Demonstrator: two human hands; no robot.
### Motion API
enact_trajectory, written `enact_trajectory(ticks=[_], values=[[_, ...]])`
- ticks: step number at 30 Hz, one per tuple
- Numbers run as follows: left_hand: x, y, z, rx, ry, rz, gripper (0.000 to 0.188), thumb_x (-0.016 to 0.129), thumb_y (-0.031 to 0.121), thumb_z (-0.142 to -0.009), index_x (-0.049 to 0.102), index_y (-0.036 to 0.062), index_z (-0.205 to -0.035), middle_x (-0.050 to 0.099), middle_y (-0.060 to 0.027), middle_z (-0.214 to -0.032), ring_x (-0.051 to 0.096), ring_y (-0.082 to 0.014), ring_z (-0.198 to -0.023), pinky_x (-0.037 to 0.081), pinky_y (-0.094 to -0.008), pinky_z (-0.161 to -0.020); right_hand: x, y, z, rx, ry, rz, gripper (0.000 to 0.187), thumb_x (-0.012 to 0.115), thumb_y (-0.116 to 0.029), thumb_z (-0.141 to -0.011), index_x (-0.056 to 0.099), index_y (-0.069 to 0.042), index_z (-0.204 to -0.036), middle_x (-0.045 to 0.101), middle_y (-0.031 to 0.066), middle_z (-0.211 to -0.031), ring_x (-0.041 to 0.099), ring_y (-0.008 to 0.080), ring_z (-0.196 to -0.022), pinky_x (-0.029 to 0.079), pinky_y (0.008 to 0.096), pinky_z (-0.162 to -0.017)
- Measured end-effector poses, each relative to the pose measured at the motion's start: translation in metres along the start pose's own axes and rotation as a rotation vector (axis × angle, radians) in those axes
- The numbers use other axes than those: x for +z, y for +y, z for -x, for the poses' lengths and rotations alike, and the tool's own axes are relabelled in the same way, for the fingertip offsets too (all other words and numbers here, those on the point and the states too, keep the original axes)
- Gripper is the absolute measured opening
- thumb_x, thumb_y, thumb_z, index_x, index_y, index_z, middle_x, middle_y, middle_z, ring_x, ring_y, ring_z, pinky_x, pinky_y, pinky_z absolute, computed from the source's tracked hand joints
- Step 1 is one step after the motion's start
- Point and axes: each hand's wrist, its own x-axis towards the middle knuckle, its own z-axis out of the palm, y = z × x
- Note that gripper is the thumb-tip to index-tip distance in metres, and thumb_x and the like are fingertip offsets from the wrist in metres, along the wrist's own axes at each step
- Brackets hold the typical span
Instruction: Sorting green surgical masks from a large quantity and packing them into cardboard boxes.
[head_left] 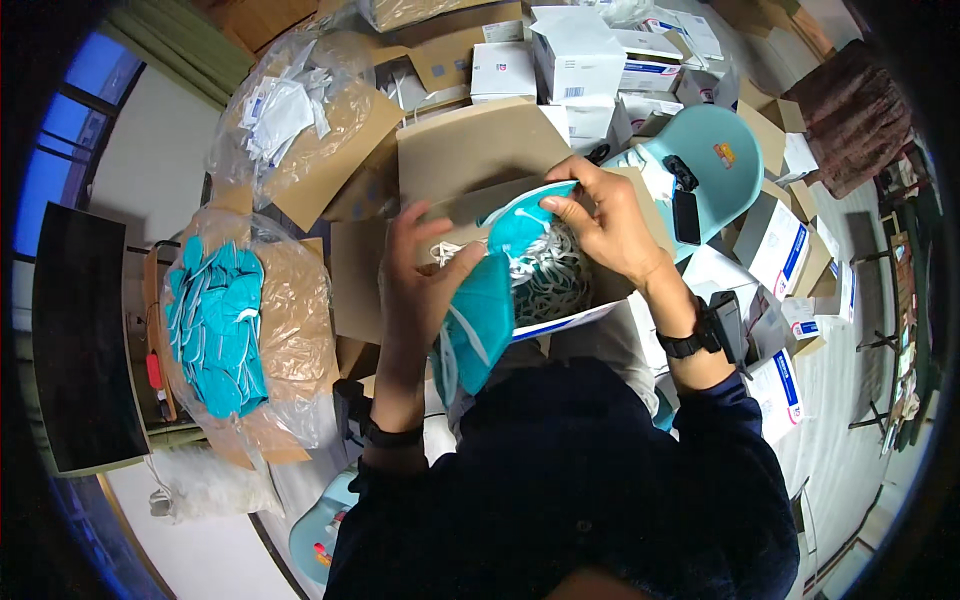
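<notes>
In my right hand, thumb and fingers pinch the rim of a teal face mask with white edging and straps. My left hand is on its left, fingers raised and slightly smeared, thumb against a second teal face mask. That mask hangs below the thumb, partly hidden by the hand; I cannot tell whether the two masks are joined. Both hands are above an open cardboard box with a heap of white straps and teal masks inside.
At left, a clear plastic bag holds teal masks. Another bag with white pieces stands behind it. White boxes crowd the back and right. A teal chair bears a phone. A dark screen stands far left.
</notes>
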Motion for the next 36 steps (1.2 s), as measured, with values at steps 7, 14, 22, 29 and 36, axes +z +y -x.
enact_trajectory(ticks=[7, 14, 22, 29, 36], values=[[0.017, -0.005, -0.006, 0.114, -0.09, -0.22, 0.01, 0.073, 0.007, -0.083, 0.07, 0.0005, -0.091, 0.061, -0.0017, -0.064, 0.052, -0.0035, -0.059, 0.04, -0.0223, -0.052, 0.012, -0.018, -0.011, -0.124, 0.208, -0.007, 0.02, 0.072, -0.006, -0.081, 0.064, -0.004, -0.1, 0.062, 0.0079, -0.079, 0.056, 0.0154, -0.058, 0.045, 0.0298, -0.053], [0.029, -0.001, -0.009, 0.238, 0.006, -0.183, 0.008, 0.072, 0.005, -0.083, 0.068, -0.0015, -0.084, 0.054, -0.0028, -0.059, 0.046, -0.0037, -0.057, 0.035, -0.0228, -0.05, 0.02, -0.026, 0.001, -0.172, 0.01, 0.211, 0.013, 0.072, -0.01, -0.075, 0.062, -0.005, -0.082, 0.062, 0.0117, -0.082, 0.059, 0.0327, -0.082, 0.047, 0.0425, -0.07], [-0.023, 0.005, 0.012, 0.057, 0.057, -0.11, 0.008, 0.072, 0.005, -0.081, 0.068, -0.0024, -0.082, 0.059, -0.0024, -0.068, 0.051, -0.006, -0.062, 0.039, -0.0235, -0.055, -0.015, 0.009, 0.002, -0.027, 0.106, 0.348, 0.001, 0.065, -0.003, -0.081, 0.064, -0.002, -0.081, 0.064, 0.0162, -0.082, 0.062, 0.036, -0.081, 0.049, 0.0425, -0.072], [-0.014, 0.0, -0.002, -0.206, 0.329, 0.344, 0.007, 0.071, 0.008, -0.086, 0.07, 0.0016, -0.084, 0.065, 0.0017, -0.076, 0.054, -0.0042, -0.067, 0.042, -0.0199, -0.061, 0.03, -0.043, 0.014, -0.072, 0.217, 0.069, 0.01, 0.066, -0.005, -0.083, 0.069, -0.004, -0.093, 0.067, 0.0132, -0.088, 0.064, 0.0295, -0.069, 0.051, 0.0355, -0.06], [-0.004, 0.008, 0.001, -0.188, 0.246, 0.259, 0.005, 0.072, 0.007, -0.085, 0.071, 0.0014, -0.086, 0.067, -0.0003, -0.078, 0.056, -0.0053, -0.068, 0.043, -0.0195, -0.063, 0.061, -0.038, 0.012, -0.271, 0.136, 0.231, 0.014, 0.069, -0.013, -0.082, 0.06, -0.006, -0.089, 0.06, 0.013, -0.079, 0.061, 0.0343, -0.067, 0.048, 0.042, -0.057]])
